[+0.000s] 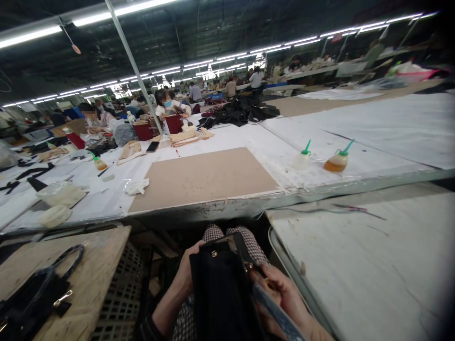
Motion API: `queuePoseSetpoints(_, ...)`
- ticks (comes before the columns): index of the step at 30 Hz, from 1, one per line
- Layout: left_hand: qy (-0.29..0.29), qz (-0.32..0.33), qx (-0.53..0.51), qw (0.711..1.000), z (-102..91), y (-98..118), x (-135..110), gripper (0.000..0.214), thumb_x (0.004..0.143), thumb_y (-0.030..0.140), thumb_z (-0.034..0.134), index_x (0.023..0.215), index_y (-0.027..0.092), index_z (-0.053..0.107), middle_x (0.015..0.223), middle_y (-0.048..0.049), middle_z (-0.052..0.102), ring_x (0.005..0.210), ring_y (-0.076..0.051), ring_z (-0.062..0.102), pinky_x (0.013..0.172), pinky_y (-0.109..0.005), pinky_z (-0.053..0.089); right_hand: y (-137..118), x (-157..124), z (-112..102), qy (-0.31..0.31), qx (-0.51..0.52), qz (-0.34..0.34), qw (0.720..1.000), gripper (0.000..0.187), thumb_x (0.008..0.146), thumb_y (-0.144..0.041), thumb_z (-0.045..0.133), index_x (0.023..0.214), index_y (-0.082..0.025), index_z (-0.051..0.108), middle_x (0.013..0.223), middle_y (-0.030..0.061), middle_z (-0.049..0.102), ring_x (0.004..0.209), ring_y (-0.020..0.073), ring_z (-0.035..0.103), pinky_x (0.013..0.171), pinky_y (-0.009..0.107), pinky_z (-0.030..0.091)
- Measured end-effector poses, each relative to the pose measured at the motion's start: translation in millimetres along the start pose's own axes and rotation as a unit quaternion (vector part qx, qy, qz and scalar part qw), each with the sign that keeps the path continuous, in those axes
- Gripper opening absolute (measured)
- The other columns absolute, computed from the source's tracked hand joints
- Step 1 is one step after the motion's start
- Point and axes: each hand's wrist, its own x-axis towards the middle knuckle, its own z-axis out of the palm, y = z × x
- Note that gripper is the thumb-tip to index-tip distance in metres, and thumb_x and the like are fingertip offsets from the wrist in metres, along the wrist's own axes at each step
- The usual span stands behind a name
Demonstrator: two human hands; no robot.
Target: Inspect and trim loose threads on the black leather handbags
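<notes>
Now holding a black bag [220, 289] between left hand [190, 265] and right hand [287, 293], lengthwise toward the knees [213, 232]; clasping its edge with the left, curling the right beside the strap [275, 309], hard to tell on what.

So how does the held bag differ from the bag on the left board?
The held bag is between the left hand and right hand; the other bag lies on the board, untouched. The held bag looks boxy; the other bag looks slumped. Both are black with gold-coloured metal.
</notes>
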Motion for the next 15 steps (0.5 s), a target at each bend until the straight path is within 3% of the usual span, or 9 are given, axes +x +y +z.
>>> queuePoseSetpoints(2,0.046,0.024,0.054,0.997,-21.2,17,-8,0.013,0.077,0.027,0.062,0.085,0.017,0.063,0.080,-0.0021,0.070,0.080,-0.021,0.062,0.070,-0.026,0.042,-35,-11,-5,0.117,-0.105,-0.053,0.986,0.043,0.081,-0.047,0.072,0.064,-0.019,0.043,0.044,-0.0134,0.024,0.034,0.0019,0.009,0.029,0.012,0.012)
queuePoseSetpoints(5,0.074,0.031,0.257,0.963,-46.9,48,-34,0.012,0.083,0.029,0.057,0.091,0.021,0.061,0.075,-0.0014,0.069,0.077,-0.023,0.065,0.067,-0.026,0.039,-96,-31,-27,0.273,-0.316,-0.137,0.898,0.035,0.081,-0.040,0.074,0.070,-0.019,0.047,0.051,-0.0116,0.027,0.040,0.0036,0.014,0.034,0.013,0.012)
queuePoseSetpoints(6,0.065,0.018,0.312,0.948,-50.0,57,-42,0.012,0.085,0.029,0.054,0.092,0.022,0.060,0.074,-0.0018,0.069,0.075,-0.023,0.065,0.066,-0.027,0.037,-113,-38,-33,0.320,-0.370,-0.154,0.858,0.035,0.080,-0.043,0.073,0.072,-0.019,0.049,0.051,-0.0109,0.028,0.040,0.0046,0.017,0.034,0.014,0.015)
queuePoseSetpoints(8,0.046,-0.009,0.371,0.927,-47.3,68,-54,0.015,0.087,0.028,0.051,0.098,0.022,0.059,0.076,-0.0037,0.070,0.077,-0.025,0.067,0.067,-0.027,0.037,-137,-56,-38,0.406,-0.506,-0.177,0.740,0.031,0.078,-0.046,0.073,0.078,-0.018,0.059,0.056,-0.0049,0.044,0.046,0.0094,0.038,0.039,0.018,0.032)
queuePoseSetpoints(10,0.039,-0.026,0.392,0.919,-36.4,71,-56,0.019,0.087,0.028,0.050,0.104,0.022,0.057,0.083,-0.0062,0.072,0.083,-0.026,0.069,0.069,-0.027,0.039,-139,-74,-24,0.441,-0.606,-0.203,0.630,0.033,0.078,-0.048,0.071,0.091,-0.019,0.066,0.077,0.0054,0.063,0.068,0.0191,0.057,0.054,0.026,0.048)
queuePoseSetpoints(11,0.039,-0.030,0.397,0.917,-29.6,71,-54,0.021,0.087,0.028,0.049,0.105,0.022,0.056,0.085,-0.0073,0.072,0.086,-0.027,0.069,0.071,-0.028,0.039,-131,-81,-11,0.428,-0.636,-0.216,0.605,0.034,0.082,-0.049,0.067,0.101,-0.020,0.066,0.087,0.0078,0.067,0.079,0.0228,0.061,0.062,0.029,0.052)
queuePoseSetpoints(12,0.038,-0.033,0.401,0.915,-22.6,71,-52,0.021,0.087,0.028,0.049,0.106,0.022,0.055,0.086,-0.0083,0.073,0.088,-0.028,0.069,0.072,-0.029,0.039,-117,-87,5,0.383,-0.665,-0.210,0.606,0.034,0.087,-0.049,0.062,0.109,-0.023,0.066,0.090,0.0080,0.068,0.084,0.0241,0.063,0.068,0.031,0.053)
queuePoseSetpoints(13,0.036,-0.034,0.405,0.913,-15.9,72,-48,0.021,0.087,0.028,0.048,0.106,0.021,0.054,0.086,-0.0090,0.073,0.089,-0.029,0.069,0.072,-0.030,0.040,-99,-88,22,0.299,-0.690,-0.176,0.635,0.029,0.092,-0.045,0.057,0.111,-0.025,0.067,0.093,0.0082,0.069,0.086,0.0241,0.064,0.073,0.032,0.054)
queuePoseSetpoints(15,0.024,-0.031,0.413,0.910,-4.0,75,-43,0.021,0.086,0.027,0.047,0.105,0.021,0.054,0.086,-0.0098,0.073,0.089,-0.031,0.069,0.071,-0.031,0.039,-57,-77,51,0.052,-0.720,-0.063,0.689,0.025,0.097,-0.036,0.049,0.098,-0.026,0.072,0.093,0.0065,0.070,0.084,0.0222,0.066,0.073,0.030,0.055)
